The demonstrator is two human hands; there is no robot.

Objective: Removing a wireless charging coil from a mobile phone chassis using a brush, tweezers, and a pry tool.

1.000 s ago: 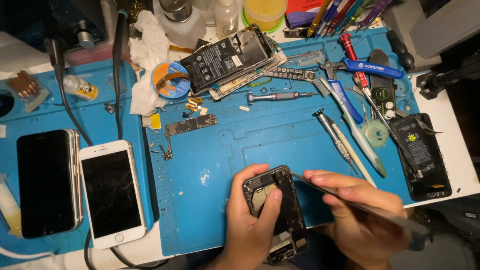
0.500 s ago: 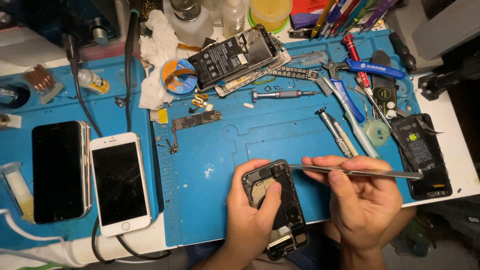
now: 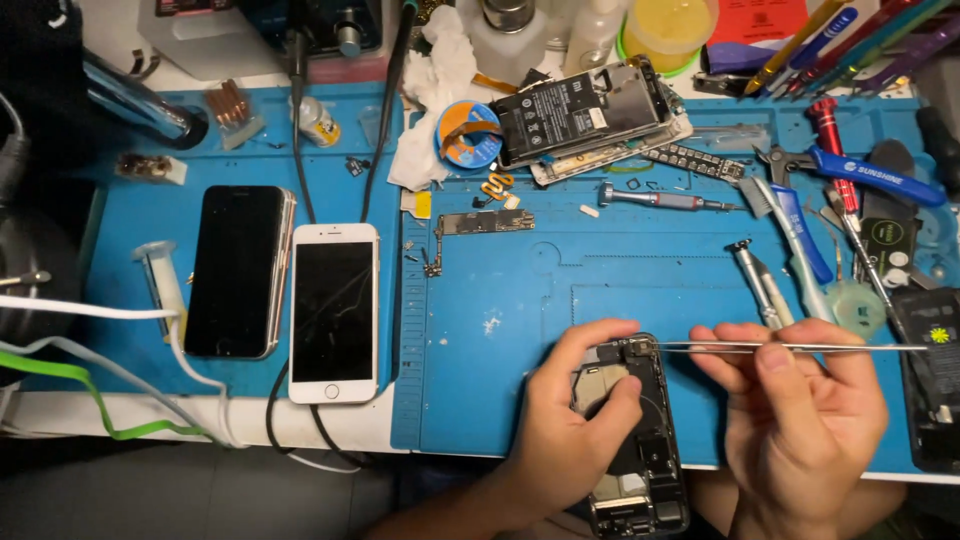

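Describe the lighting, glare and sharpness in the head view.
Head view: bright, even light on the blue mat; the opened phone, left hand and tweezers in the right hand are sharp; the black phone shows slight edge glare; the left margin falls into dark shadow.

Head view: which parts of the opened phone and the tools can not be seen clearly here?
- Opened phone: the left hand covers its left side, and its lower end is blurred near the bottom edge.
- Tweezers: the tips at the phone's top corner are too small to tell whether they grip anything.
- Right hand: its wrist is cut off by the bottom edge.
- Dark phone: cut off by the right edge.
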